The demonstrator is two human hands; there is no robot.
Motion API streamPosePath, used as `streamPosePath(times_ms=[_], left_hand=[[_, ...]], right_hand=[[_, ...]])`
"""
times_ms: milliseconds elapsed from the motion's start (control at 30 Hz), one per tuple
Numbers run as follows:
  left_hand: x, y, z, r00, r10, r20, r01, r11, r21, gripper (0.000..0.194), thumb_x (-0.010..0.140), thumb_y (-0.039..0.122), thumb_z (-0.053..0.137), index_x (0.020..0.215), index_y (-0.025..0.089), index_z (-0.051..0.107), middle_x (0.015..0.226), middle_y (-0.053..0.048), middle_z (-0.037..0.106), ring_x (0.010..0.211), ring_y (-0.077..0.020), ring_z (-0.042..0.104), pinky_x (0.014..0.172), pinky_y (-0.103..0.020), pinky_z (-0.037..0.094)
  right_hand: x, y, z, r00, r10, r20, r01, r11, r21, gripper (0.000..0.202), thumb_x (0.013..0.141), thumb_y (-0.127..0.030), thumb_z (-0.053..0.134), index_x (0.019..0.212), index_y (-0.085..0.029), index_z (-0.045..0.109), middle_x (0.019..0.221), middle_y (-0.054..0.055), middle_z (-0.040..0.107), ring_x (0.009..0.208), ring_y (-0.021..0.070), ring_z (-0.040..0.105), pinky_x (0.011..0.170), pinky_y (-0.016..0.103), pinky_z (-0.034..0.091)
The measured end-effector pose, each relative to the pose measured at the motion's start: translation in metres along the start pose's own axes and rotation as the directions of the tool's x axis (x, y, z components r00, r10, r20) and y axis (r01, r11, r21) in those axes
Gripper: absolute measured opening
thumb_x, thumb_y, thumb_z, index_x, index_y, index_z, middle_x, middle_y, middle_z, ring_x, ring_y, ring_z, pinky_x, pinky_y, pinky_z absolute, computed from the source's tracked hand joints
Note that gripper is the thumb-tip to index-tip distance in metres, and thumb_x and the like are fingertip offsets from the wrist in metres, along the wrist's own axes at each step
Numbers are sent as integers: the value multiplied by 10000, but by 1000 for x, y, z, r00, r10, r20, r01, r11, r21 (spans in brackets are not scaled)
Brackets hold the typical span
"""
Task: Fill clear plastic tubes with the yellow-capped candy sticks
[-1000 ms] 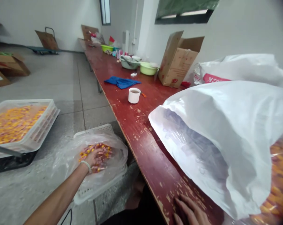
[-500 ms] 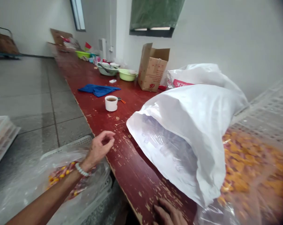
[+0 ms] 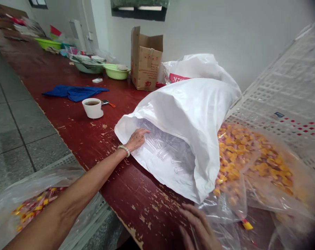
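My left hand (image 3: 136, 139), with a pale bead bracelet (image 3: 124, 150) on its wrist, reaches into the mouth of a white sack (image 3: 183, 114). Its index finger stretches toward clear plastic tubes (image 3: 164, 152) lying loose inside; no tube is visibly gripped. Down at the front edge, my right hand (image 3: 200, 227) is partly cut off and slightly blurred, its thumb apart from its fingers. It hovers over or rests on the worn red table (image 3: 115, 187), close to clear plastic bags (image 3: 230, 208) beside the sack. A small yellow-capped piece (image 3: 247, 225) lies there.
Orange-and-pink pieces (image 3: 232, 149) fill plastic by a white crate (image 3: 285, 100) on the right. A lined crate of red-and-yellow pieces (image 3: 34, 206) stands low left. A tea cup (image 3: 93, 110), blue cloth (image 3: 74, 92), cardboard box (image 3: 147, 66) and green basins (image 3: 116, 72) occupy the table.
My left hand has moved from above the table's left edge into the sack's mouth. My right hand shows more of itself. The view has turned right.
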State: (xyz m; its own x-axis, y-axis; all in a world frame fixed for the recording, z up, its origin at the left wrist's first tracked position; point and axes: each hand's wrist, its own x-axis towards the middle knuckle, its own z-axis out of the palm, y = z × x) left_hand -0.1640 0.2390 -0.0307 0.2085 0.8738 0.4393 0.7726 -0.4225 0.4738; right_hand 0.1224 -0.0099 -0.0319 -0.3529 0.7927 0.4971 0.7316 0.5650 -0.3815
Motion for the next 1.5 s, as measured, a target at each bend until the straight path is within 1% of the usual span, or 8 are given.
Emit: streamPosePath(times_ms=[133,433,567,733,967,1100,1300,1500], left_hand=[[1,-21,-11,1000,13,9,-13,999,47,522,620,-61,326,954,148,668,999,-81,646,958,-189,585,897,-343,450],[9,-45,-28,911,218,349,-315,916,250,431,661,-55,445,928,196,671,1193,-92,574,1092,-225,503,902,-352,427],[6,-41,-37,888,261,379,-377,885,273,303,720,3,438,877,180,628,1109,-103,599,1059,-222,496,910,-347,401],[0,-27,-41,971,-39,236,-26,964,265,289,702,120,455,967,149,566,818,-64,616,759,-190,559,735,-293,434],[2,-4,-21,954,-202,222,134,949,285,235,754,338,482,777,164,637,645,-57,604,634,-211,565,581,-291,405],[2,-4,-23,952,-73,298,2,973,232,296,728,144,487,962,221,653,869,-40,633,804,-181,588,716,-263,425],[2,-17,-22,848,259,463,-381,905,191,403,677,-5,504,941,245,676,1186,-65,497,993,-196,540,840,-280,414],[-9,1,-24,903,237,358,-262,965,25,188,765,136,513,934,172,589,973,-83,600,953,-224,520,857,-351,390]], right_hand=[[66,3,-1,996,82,-24,-81,996,44,308,858,-144,450,1142,-221,542,1109,89,590,1025,183,585,854,302,507],[214,12,108,938,191,289,-84,934,-347,245,857,-145,441,1074,-152,555,1057,121,620,1020,246,520,823,354,438],[217,9,119,919,227,322,-89,916,-392,222,834,-88,416,987,-150,566,982,128,623,989,250,521,796,358,421],[206,11,112,922,270,277,-162,920,-356,254,803,-125,447,1044,-152,522,1018,112,587,933,221,547,782,329,420],[200,22,107,931,346,114,-335,936,-103,326,769,-174,455,1088,-129,504,1022,108,592,861,195,574,785,318,438],[195,24,104,944,325,56,-326,945,20,344,731,-163,446,1067,-132,514,999,111,600,854,195,577,807,339,449],[182,25,93,935,353,33,-352,911,214,308,711,-201,474,1012,-164,528,933,73,624,868,191,584,814,359,462],[169,29,73,901,428,77,-427,835,347,282,738,-229,518,1015,-180,537,857,31,613,743,156,573,702,304,481]])
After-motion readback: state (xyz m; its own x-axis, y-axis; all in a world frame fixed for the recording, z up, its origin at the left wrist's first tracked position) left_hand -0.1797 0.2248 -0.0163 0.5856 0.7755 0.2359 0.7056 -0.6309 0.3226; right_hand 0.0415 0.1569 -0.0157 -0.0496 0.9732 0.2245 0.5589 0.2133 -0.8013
